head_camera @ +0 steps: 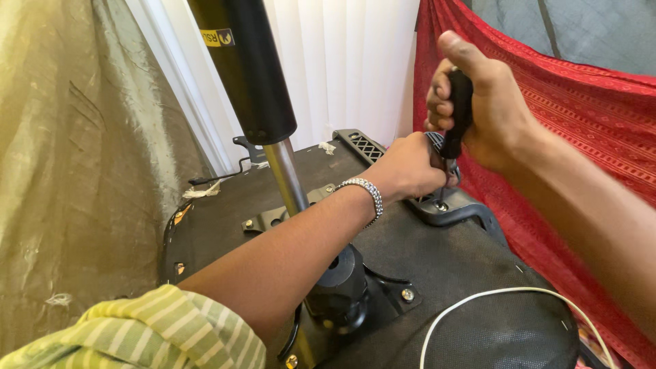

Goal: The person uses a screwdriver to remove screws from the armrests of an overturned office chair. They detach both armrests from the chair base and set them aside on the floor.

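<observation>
An overturned office chair lies before me, its black fabric seat underside [437, 273] facing up. My right hand [478, 102] grips the black handle of a screwdriver [456, 113], held upright with its tip at a screw on the grey armrest bracket [447, 208]. My left hand [408, 167], with a silver bracelet on the wrist, reaches across and pinches the screwdriver's shaft near the tip. The chair's gas cylinder [249, 75], black above and silver below, rises from the centre mechanism [342, 287].
An olive-green cloth [75, 157] hangs on the left, a white curtain [342, 61] behind, a red patterned cloth [567, 116] on the right. A white cable [492, 295] curves over the seat. A black lever [219, 176] sticks out at the seat's far left edge.
</observation>
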